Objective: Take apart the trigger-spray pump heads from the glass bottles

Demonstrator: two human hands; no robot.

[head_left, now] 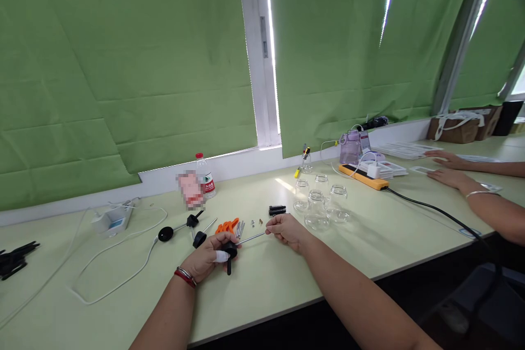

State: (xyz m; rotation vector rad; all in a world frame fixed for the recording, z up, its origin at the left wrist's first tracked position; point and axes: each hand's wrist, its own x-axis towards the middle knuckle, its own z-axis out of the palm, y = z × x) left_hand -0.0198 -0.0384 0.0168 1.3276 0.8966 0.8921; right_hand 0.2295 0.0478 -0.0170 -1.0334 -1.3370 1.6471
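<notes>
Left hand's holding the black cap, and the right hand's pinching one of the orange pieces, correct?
Not quite: the right hand isn't on the orange pieces. The head view shows it pinching the end of the thin metal rod. The left hand does hold the black cap.

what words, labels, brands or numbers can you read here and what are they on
No text reads with certainty.
Red-capped bottle: white marks on its red label, too small to read.
Pink item: pixelated, unreadable.
Papers at right: too small to read.
Black part in the left hand: no lettering visible.
</notes>
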